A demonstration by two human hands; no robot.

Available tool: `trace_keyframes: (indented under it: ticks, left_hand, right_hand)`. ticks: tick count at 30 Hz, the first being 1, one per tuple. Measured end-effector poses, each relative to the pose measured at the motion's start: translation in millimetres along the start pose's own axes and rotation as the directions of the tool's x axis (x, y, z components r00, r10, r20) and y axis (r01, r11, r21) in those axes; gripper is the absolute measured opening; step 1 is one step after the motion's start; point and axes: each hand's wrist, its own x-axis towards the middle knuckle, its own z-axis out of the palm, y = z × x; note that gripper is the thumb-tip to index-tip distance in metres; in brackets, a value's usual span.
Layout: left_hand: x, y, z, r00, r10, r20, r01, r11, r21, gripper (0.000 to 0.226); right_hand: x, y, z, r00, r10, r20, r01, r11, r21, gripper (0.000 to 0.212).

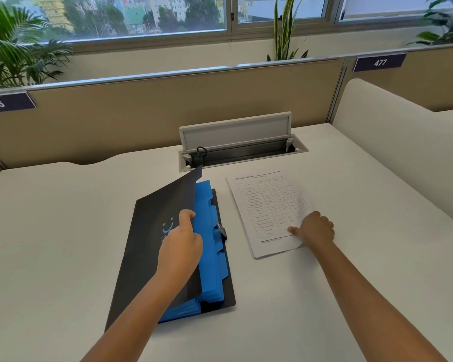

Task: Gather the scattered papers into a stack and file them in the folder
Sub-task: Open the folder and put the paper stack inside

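Both forearms are stretched over the white worktop (pixel 63 231). At the left, the folder (pixel 215 257) is held partly open: its dark cover (pixel 152 220) is pinched at the edge by the left hand (pixel 181 244), and blue dividers are exposed. Just to its right, the papers (pixel 267 210) are gathered in a stack lying lengthwise away from the person. Their near right corner is gripped by the right hand (pixel 315 227), fingers curled shut. The stack must likely be carried leftward into the gap.

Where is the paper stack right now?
In the head view, the paper stack lies on the desk right of the folder, under the right hand.
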Motion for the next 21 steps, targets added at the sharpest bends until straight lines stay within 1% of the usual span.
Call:
trace_keyframes:
  ticks: [3,5,6,7,8,9,10,12,13,15,17,19,21]
  left_hand:
    - [2.0,-1.0,-0.8,1.0,0.001,-0.007,-0.001,1.0,-0.019,0.039]
    - [3.2,-1.7,-1.5,1.0,0.003,-0.004,-0.003,0.999,-0.032,0.039]
    - [3.8,-2.0,-1.5,1.0,0.005,-0.001,-0.005,0.999,-0.037,0.039]
    - [4.5,-2.1,-1.4,1.0,0.007,0.003,-0.007,0.999,-0.043,0.039]
    - [5.2,-2.0,-1.4,1.0,0.008,0.005,-0.007,0.999,-0.049,0.039]
    - [5.7,-1.8,-1.4,1.0,0.007,0.007,-0.007,0.998,-0.056,0.039]
    - [5.8,-1.9,-1.3,1.0,0.008,0.007,-0.007,0.998,-0.063,0.039]
    - [6.1,-2.5,-1.2,1.0,0.009,0.007,-0.008,0.997,-0.074,0.039]
    - [6.3,-2.7,-1.4,1.0,0.007,0.007,-0.006,0.997,-0.077,0.039]
    - [6.9,-3.0,-1.8,1.0,0.001,0.007,-0.001,0.997,-0.078,0.04]
    - [7.8,-3.1,-1.8,1.0,-0.001,0.01,0.001,0.997,-0.082,0.04]
    - [7.9,-2.1,-1.7,1.0,-0.001,0.019,0.003,0.996,-0.09,0.041]
    - [7.9,-1.1,-1.3,1.0,-0.003,0.03,0.006,0.995,-0.104,0.042]
  right_hand:
    - [-1.5,3.8,-0.8,0.998,-0.043,0.036,0.035,0.982,0.186,0.066]
    - [-1.7,10.3,-2.2,0.991,-0.101,0.088,0.059,0.92,0.387,0.051]
    - [-2.5,13.7,-3.3,0.983,-0.117,0.139,0.026,0.848,0.529,0.043]
    - [-4.2,16.7,-4.9,0.97,-0.131,0.206,-0.038,0.751,0.659,0.036]
    - [-6.2,20.0,-6.1,0.952,-0.151,0.265,-0.103,0.658,0.746,0.033]
    - [-8.0,22.9,-7.7,0.94,-0.171,0.295,-0.138,0.6,0.788,0.031]
    - [-9.8,25.5,-10.5,0.935,-0.187,0.302,-0.144,0.577,0.804,0.029]
    - [-12.1,29.9,-17.6,0.929,-0.222,0.298,-0.15,0.51,0.847,0.025]
    - [-12.8,32.2,-21.7,0.926,-0.235,0.296,-0.164,0.455,0.875,0.024]
    - [-13.1,37.4,-30.1,0.925,-0.254,0.281,-0.184,0.346,0.92,0.026]
    - [-14.7,41.7,-38.5,0.93,-0.262,0.259,-0.189,0.263,0.946,0.028]
    - [-17.5,44.4,-45.9,0.933,-0.266,0.243,-0.192,0.204,0.96,0.029]
    - [-21.4,45.9,-50.6,0.929,-0.28,0.243,-0.2,0.173,0.964,0.03]
